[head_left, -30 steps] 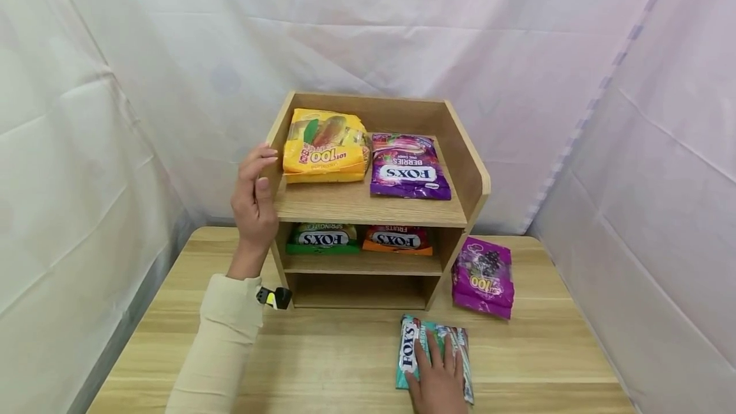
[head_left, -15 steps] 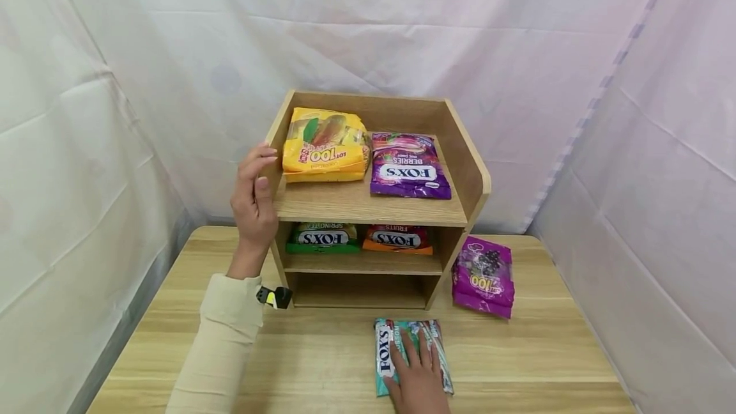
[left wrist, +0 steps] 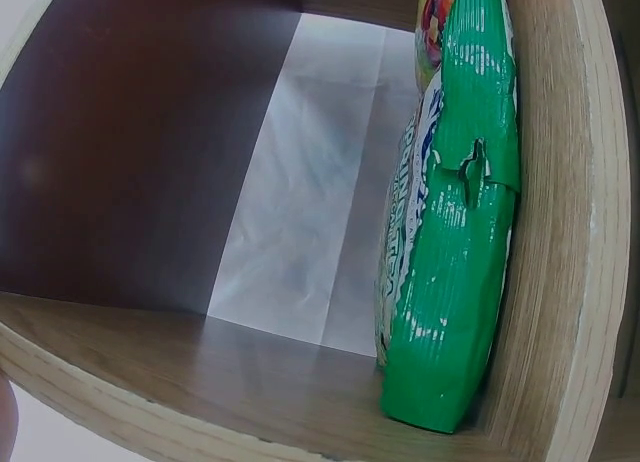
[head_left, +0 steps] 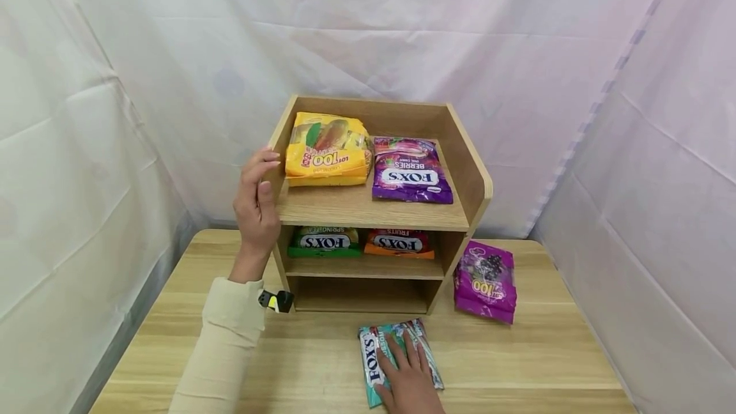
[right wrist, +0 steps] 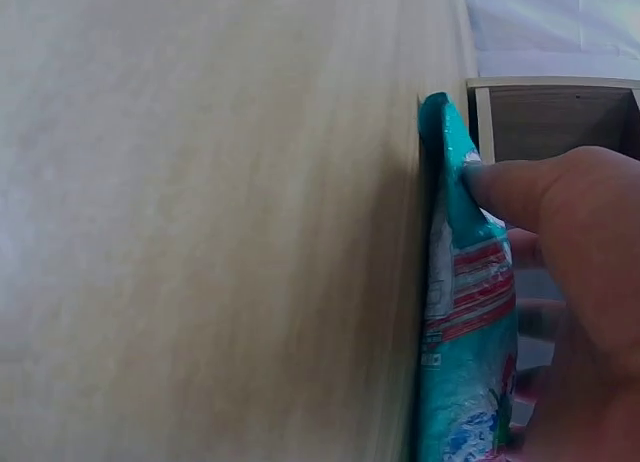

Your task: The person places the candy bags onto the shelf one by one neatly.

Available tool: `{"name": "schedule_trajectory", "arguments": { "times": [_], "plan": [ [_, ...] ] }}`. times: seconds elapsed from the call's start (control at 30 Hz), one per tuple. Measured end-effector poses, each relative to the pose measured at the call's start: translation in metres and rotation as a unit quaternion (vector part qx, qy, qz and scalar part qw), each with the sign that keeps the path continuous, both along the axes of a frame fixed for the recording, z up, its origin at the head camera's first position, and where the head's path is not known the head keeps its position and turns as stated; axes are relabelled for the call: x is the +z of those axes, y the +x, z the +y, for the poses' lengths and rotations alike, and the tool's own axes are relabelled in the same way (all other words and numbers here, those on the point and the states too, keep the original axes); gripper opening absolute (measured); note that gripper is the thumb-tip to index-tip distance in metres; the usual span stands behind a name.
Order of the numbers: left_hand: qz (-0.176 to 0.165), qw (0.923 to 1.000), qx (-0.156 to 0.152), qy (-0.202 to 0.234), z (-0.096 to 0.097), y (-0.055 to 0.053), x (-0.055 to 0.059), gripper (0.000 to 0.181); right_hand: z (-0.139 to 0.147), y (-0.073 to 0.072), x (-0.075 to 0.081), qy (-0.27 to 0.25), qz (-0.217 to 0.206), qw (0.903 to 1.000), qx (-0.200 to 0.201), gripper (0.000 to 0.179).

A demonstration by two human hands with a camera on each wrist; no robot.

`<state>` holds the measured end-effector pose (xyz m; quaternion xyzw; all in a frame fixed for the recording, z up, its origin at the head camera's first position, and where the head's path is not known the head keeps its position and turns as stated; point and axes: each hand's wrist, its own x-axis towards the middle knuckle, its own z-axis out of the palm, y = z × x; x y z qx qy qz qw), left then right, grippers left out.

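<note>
My left hand (head_left: 257, 203) rests against the outer left side of a small wooden shelf (head_left: 374, 214), fingertips at its upper edge. Flat on the table in front of the shelf lies a teal Fox's candy bag (head_left: 370, 344). My right hand (head_left: 408, 379) is spread over that bag, fingers fairly straight and pressing on it. In the right wrist view, the thumb (right wrist: 510, 187) touches the end of the bag. A yellow Lot 100 bag (head_left: 328, 152) and a purple Fox's Berries bag (head_left: 411, 171) lie on the top shelf.
On the middle shelf sit a green Fox's bag (head_left: 324, 243) and an orange-edged Fox's bag (head_left: 399, 245). A purple Lot 100 bag (head_left: 485, 280) leans by the shelf's right side. White fabric (head_left: 368, 24) encloses the wooden table (head_left: 517, 363).
My right hand has slid the teal bag leftward across the table, and the bag has turned slightly. The left hand stays at the shelf's side.
</note>
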<state>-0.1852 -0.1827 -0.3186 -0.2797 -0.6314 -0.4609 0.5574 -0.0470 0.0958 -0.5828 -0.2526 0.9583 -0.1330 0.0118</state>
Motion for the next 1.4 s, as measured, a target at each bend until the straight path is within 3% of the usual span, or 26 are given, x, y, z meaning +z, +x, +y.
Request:
{"name": "schedule_trajectory", "arguments": {
  "times": [0.17,0.27,0.4,0.5,0.6,0.73,0.9,1.2,1.4],
  "plan": [
    [-0.001,1.0000,0.000,-0.006,0.000,0.000,-0.001,0.043,-0.007,0.006,0.007,-0.012,0.007,0.9994,-0.033,0.049],
    [0.001,1.0000,-0.005,-0.003,0.000,-0.001,-0.002,0.044,-0.016,0.011,0.011,-0.012,0.040,0.9970,-0.065,0.047],
    [0.003,0.9999,-0.010,0.002,-0.001,-0.002,-0.002,0.045,-0.030,0.015,0.009,0.019,0.081,0.9883,-0.128,0.057],
    [0.004,1.0000,-0.007,0.003,-0.001,-0.001,-0.002,0.045,-0.039,0.016,0.011,0.038,0.078,0.9821,-0.167,0.061],
    [0.003,1.0000,-0.005,0.004,-0.002,-0.001,-0.002,0.045,-0.045,0.016,0.010,0.054,0.062,0.9813,-0.174,0.061],
    [0.002,1.0000,-0.005,0.001,-0.001,0.000,-0.002,0.044,-0.044,0.015,0.003,0.060,0.069,0.9850,-0.146,0.061],
    [0.003,1.0000,-0.006,-0.003,-0.001,-0.001,-0.001,0.044,-0.033,0.013,-0.003,0.032,0.076,0.9926,-0.089,0.059],
    [0.003,1.0000,-0.009,0.001,-0.002,-0.001,-0.001,0.044,-0.015,0.012,-0.001,0.020,0.061,0.9979,0.006,0.054],
    [0.002,0.9999,-0.010,0.000,-0.002,-0.001,-0.001,0.044,-0.008,0.011,-0.002,-0.040,0.046,0.9963,0.061,0.043]
  ]
}}
